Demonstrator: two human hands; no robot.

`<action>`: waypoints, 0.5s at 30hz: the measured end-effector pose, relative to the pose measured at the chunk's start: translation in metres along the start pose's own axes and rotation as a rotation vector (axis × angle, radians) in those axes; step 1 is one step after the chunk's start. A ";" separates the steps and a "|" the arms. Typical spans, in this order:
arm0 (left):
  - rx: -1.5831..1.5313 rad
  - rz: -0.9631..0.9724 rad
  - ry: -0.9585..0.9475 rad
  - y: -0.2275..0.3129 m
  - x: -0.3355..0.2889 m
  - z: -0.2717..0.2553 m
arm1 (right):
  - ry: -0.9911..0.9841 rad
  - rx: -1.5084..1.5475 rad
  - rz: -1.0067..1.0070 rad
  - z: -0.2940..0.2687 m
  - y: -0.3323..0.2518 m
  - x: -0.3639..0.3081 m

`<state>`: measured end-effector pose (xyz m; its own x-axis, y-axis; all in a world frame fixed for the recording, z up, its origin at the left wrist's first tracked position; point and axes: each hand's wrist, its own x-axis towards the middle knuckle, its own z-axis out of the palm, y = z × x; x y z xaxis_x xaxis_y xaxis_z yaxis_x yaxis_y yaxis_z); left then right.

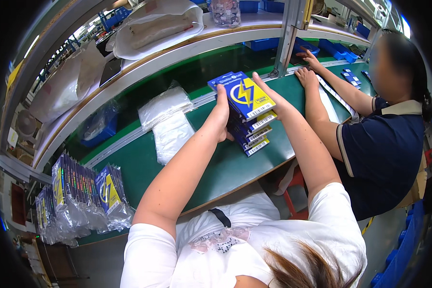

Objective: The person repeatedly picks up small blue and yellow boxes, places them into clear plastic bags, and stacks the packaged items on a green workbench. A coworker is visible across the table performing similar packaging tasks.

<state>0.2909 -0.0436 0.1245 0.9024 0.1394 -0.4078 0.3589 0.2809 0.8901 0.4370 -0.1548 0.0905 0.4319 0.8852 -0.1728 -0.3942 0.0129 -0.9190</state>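
Note:
Between my two hands is a stack of flat blue-and-yellow boxes (249, 98), each with a lightning-bolt print. The stack hangs over the green bench, its boxes fanned so the lower edges step downward. My left hand (220, 114) presses on the stack's left side, thumb up along the edge and fingers partly hidden underneath. Against the right side lies my right hand (273, 97), with most of its fingers behind the boxes. Just left of my left hand, two piles of clear plastic bags (174, 137) lie on the bench.
Rows of bagged blue-and-yellow boxes (77, 189) stand at the bench's left end. A co-worker (384, 129) sits at the right, hands on the bench near small blue packs (351, 78). A metal post (287, 41) and a shelf with white sacks (153, 31) rise behind.

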 end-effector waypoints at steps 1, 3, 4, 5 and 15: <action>0.073 -0.004 0.036 -0.001 0.004 -0.005 | 0.005 0.037 -0.003 -0.007 0.004 0.003; 0.176 0.014 0.138 0.001 0.000 -0.009 | 0.137 -0.023 -0.016 -0.007 0.001 -0.002; 0.206 0.033 0.207 0.003 -0.010 -0.005 | 0.189 -0.030 -0.027 -0.009 0.002 -0.001; 0.237 0.052 0.275 0.001 -0.017 -0.003 | 0.290 -0.100 -0.018 -0.011 -0.003 -0.004; 1.405 0.722 0.612 -0.086 -0.112 -0.115 | 0.734 -1.411 -0.334 0.093 -0.041 -0.068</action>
<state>0.1312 0.0258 0.0702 0.8679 0.2668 0.4190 0.1677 -0.9514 0.2585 0.3487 -0.1722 0.1723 0.7768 0.5250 0.3477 0.6294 -0.6306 -0.4541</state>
